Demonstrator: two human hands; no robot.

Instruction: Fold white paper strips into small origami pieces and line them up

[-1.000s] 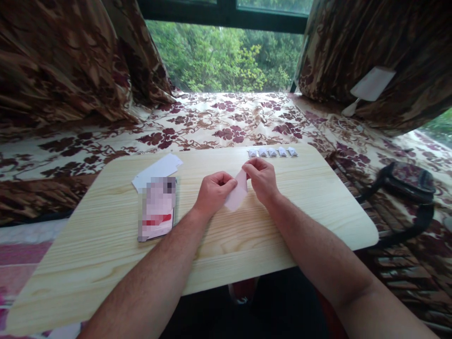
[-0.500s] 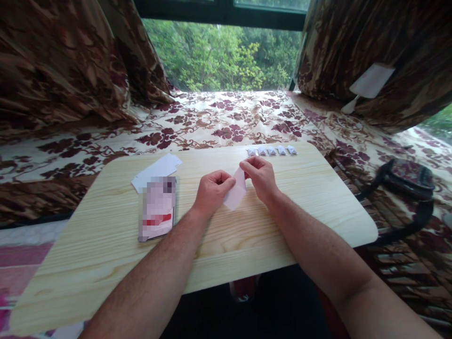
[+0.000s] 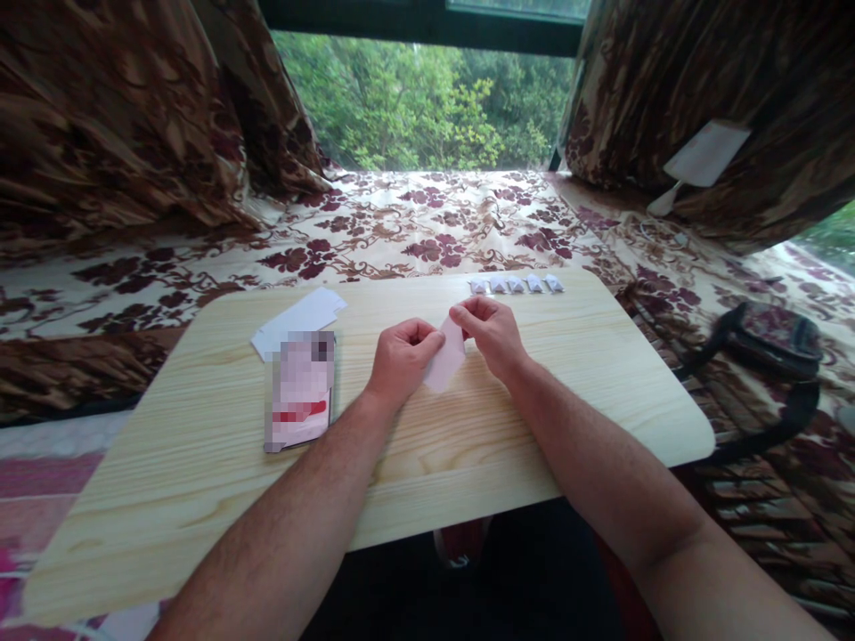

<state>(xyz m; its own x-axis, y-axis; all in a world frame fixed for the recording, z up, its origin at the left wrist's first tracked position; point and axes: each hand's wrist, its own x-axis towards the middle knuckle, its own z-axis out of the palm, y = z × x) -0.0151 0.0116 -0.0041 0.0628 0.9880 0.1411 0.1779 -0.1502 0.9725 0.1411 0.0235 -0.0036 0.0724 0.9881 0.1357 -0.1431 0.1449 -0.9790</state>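
Note:
Both my hands hold a small white slip of paper (image 3: 445, 363) just above the middle of a pale wooden table (image 3: 200, 463). My left hand (image 3: 401, 358) is curled, pinching the slip's left edge. My right hand (image 3: 490, 333) pinches its upper right end with thumb and fingers closed. A row of several small folded white paper pieces (image 3: 515, 285) lies along the table's far edge, beyond my right hand.
A phone (image 3: 298, 390) lies flat on the table's left part, with loose white paper sheets (image 3: 297, 318) behind it. Floral bedding (image 3: 414, 227) and brown curtains (image 3: 126, 116) surround the table. A dark bag with a strap (image 3: 775, 347) sits at the right.
My hands and the slip stay almost in place; the fingers have shifted slightly along the paper. The view has moved a little.

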